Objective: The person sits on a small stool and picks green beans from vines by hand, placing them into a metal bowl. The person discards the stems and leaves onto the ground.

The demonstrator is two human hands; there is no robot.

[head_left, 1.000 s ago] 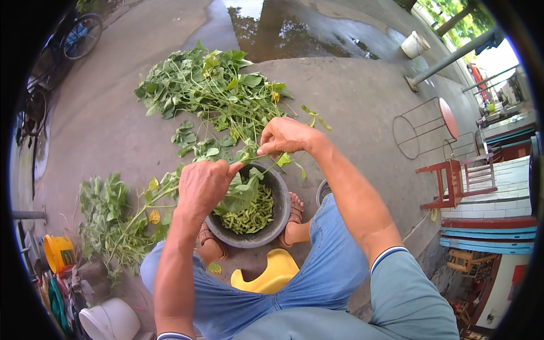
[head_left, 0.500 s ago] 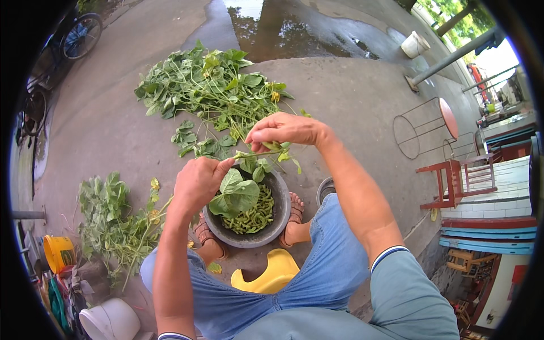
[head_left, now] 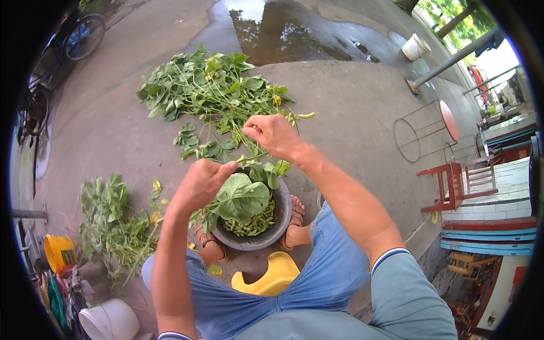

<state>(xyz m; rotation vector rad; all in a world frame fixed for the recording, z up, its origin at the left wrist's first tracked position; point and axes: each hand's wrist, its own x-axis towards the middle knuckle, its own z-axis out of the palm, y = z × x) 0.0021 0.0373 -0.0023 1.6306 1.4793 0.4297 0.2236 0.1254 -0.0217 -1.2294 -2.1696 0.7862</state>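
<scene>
My left hand (head_left: 201, 182) grips a green leafy stalk (head_left: 241, 198) above a dark round bowl (head_left: 279, 224) that holds green bean pods (head_left: 249, 225). My right hand (head_left: 273, 136) is closed on the upper end of the same stalk, a little beyond the bowl's far rim. The stalk's big leaves hang over the bowl and hide part of the pods. A large heap of leafy bean plants (head_left: 212, 90) lies on the concrete just past my right hand.
A second pile of plants (head_left: 113, 218) lies at my left. A yellow low stool (head_left: 266, 277) sits between my knees, sandalled feet beside the bowl. A wire-frame stool (head_left: 425, 133) and red wooden chair (head_left: 459, 181) stand right. Buckets (head_left: 110, 320) are at lower left; a bicycle (head_left: 85, 37) stands far left.
Both hands have lifted the stalk higher and pulled apart along it; my right hand moved away from the bowl toward the big heap, and the leaves now hang over the bowl.
</scene>
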